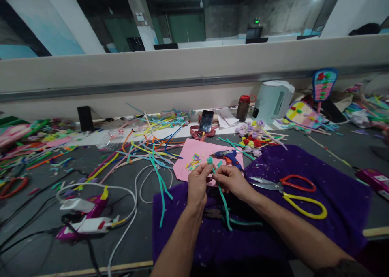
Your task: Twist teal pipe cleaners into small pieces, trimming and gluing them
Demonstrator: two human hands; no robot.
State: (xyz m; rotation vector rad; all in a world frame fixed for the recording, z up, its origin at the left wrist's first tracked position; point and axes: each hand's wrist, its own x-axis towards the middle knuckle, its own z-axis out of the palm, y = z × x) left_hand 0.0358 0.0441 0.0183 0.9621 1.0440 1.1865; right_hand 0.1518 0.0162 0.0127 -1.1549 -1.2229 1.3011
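Observation:
Both hands meet over the front edge of a pink sheet (182, 163), fingers pinched close together. My left hand (199, 180) grips the upper, bunched part of a teal pipe cleaner (225, 208). From the other side my right hand (231, 180) pinches the same piece, whose long tail hangs below the fingers over a purple cloth (267, 236). Where the fingertips meet, the exact bend is partly hidden. Just behind the hands lies a blue glue gun (226, 154). Scissors (273, 186) with one red and one yellow handle rest on the cloth to the right.
Loose pipe cleaners (156, 175) spread to the left, beside a power strip (88, 220) with white cables. Behind the sheet lies a phone (206, 121). A kettle (270, 101), a brown bottle (243, 108) and decorated fans (304, 116) stand or lie at the back right.

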